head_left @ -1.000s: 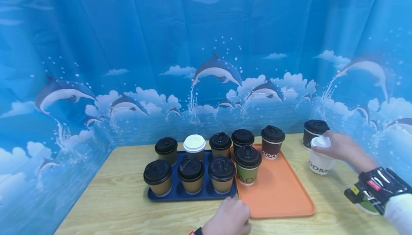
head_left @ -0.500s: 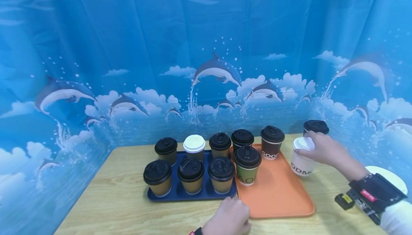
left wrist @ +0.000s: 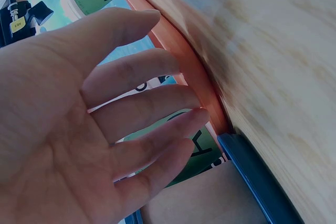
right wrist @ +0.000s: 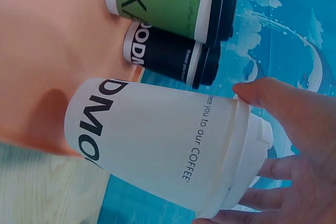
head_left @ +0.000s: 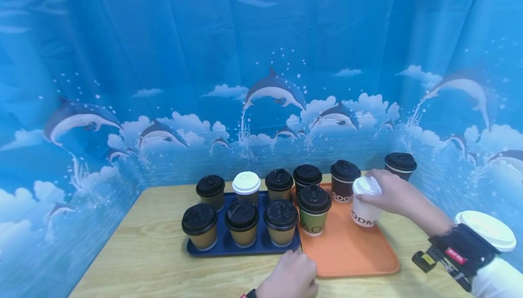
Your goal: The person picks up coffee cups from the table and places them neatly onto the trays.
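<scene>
My right hand (head_left: 392,192) grips a white lidded cup (head_left: 365,209) by its lid, over the right edge of the orange tray (head_left: 351,252). In the right wrist view, thumb and fingers of the hand (right wrist: 294,145) span the lid of the white cup (right wrist: 152,140); whether its base touches the tray cannot be told. On that tray stand a green cup (head_left: 313,221) and dark cups, one of them (head_left: 343,184) just behind the white cup. My left hand (head_left: 292,273) lies by the trays' front edges, holding nothing; in the left wrist view its fingers (left wrist: 152,103) are loosely bent.
A navy tray (head_left: 229,249) on the left holds several brown cups with black lids and one with a white lid (head_left: 247,182). A dark cup (head_left: 400,164) stands behind my right hand. A white lid (head_left: 486,230) shows beyond my right wrist. A blue dolphin curtain hangs behind.
My right hand has carried the white cup leftward from the table at the right to the orange tray's right side. My left hand has stayed in place.
</scene>
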### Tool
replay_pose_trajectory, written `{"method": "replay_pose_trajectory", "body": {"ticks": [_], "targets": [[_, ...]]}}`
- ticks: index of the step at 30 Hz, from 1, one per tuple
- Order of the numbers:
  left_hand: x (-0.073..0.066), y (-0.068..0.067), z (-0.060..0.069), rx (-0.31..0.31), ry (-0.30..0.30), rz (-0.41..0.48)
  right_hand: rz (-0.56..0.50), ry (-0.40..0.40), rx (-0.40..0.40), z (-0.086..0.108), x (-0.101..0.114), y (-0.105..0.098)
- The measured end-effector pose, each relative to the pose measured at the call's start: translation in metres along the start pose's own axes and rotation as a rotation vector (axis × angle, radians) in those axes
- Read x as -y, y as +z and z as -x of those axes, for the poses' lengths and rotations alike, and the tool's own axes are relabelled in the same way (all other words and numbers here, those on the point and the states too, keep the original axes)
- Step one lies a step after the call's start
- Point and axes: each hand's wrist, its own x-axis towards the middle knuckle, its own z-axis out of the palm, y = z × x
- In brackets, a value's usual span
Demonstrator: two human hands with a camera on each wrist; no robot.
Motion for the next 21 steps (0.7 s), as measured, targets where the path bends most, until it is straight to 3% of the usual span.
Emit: {"method": "replay_pose_trajectory", "body": {"ticks": [9, 21], "targets": [[0.001, -0.001, -0.001, 0.028, -0.004, 0.020, -0.024, -0.021, -0.010, -0.002, 0.008, 0.012], [0.000, 0.000, 0.000, 0.007, 0.002, -0.019, -0.025, -0.032, 0.035, -0.005, 0.009, 0.024]]}}
